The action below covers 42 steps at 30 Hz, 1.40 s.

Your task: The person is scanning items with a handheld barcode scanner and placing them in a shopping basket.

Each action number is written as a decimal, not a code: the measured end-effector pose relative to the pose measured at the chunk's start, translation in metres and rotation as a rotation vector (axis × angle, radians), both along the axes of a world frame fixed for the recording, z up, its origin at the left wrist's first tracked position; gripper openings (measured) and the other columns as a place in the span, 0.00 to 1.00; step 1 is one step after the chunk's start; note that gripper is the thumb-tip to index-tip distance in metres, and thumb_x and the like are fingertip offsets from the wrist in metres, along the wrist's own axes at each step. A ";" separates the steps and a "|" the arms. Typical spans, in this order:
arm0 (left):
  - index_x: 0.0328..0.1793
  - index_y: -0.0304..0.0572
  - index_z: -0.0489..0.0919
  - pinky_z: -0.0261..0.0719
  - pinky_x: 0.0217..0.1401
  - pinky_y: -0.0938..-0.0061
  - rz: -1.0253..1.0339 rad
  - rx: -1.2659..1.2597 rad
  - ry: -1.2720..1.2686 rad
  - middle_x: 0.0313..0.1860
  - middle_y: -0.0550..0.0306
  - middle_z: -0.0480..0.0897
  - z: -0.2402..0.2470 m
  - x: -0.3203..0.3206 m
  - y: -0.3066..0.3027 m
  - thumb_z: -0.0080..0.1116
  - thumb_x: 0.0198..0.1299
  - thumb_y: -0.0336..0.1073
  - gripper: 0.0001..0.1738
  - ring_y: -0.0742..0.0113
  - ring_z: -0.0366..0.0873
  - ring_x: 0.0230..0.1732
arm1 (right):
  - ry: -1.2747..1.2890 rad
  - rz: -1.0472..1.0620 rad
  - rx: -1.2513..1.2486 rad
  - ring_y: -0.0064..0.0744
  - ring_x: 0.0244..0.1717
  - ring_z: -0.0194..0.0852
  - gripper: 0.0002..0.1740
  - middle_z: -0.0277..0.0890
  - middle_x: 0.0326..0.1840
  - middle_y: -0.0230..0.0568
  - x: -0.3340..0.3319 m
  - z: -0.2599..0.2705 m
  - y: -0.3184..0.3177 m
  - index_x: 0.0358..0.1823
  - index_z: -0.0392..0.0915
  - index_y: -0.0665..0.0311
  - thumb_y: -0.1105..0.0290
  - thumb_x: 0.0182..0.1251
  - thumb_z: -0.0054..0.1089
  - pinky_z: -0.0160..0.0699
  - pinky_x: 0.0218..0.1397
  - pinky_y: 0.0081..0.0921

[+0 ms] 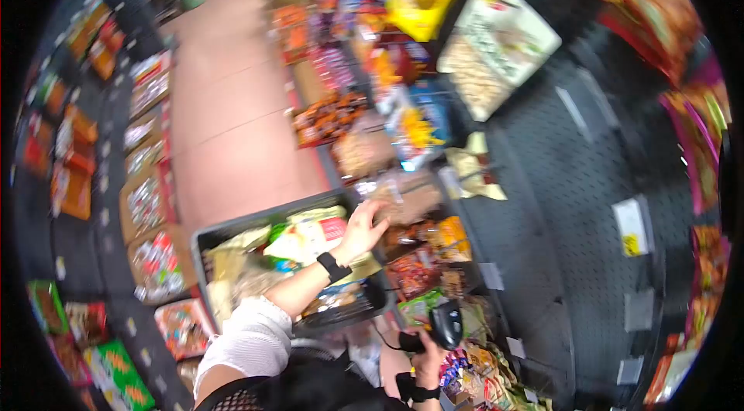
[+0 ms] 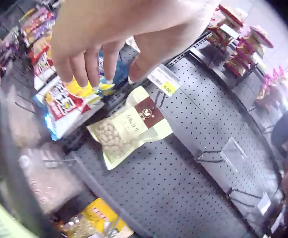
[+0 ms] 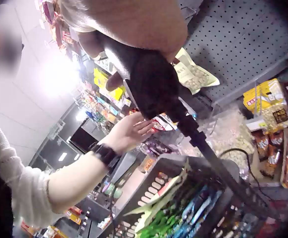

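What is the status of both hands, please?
Left hand open, empty, near pale-yellow plastic nut bag. Right hand grips black handheld scanner. Black plastic basket, filled with packets, under left forearm.

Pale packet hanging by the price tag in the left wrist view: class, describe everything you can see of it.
The packet is pale yellow-green, crinkled and slightly shiny, seemingly plastic. A dark brown panel with a white round emblem crosses its upper part; beside it sits a cream label with dark characters. Its lower part is see-through, showing pale, rounded pieces like nuts. It hangs aslant on a metal hook before the perforated board, below the price tag. The left hand is above it, fingers apart from it.
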State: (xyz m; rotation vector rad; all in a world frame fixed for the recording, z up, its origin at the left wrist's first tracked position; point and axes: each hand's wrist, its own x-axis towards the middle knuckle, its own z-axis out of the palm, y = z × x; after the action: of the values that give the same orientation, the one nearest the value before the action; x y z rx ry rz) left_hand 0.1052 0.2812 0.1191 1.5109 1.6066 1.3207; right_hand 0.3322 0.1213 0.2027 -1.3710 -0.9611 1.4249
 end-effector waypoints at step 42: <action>0.46 0.36 0.74 0.69 0.54 0.67 0.326 -0.708 0.916 0.51 0.50 0.75 -0.077 -0.203 -0.190 0.51 0.49 0.32 0.16 0.55 0.70 0.53 | -0.072 0.408 -0.516 0.25 0.25 0.74 0.19 0.77 0.43 0.41 -0.071 -0.039 0.020 0.51 0.70 0.68 0.76 0.56 0.55 0.72 0.29 0.20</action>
State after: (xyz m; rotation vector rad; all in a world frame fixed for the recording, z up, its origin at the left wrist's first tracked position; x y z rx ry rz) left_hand -0.0975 0.0908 0.0416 1.4651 2.5831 0.0203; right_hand 0.2617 0.1413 0.1633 -1.6653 -0.9991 2.0464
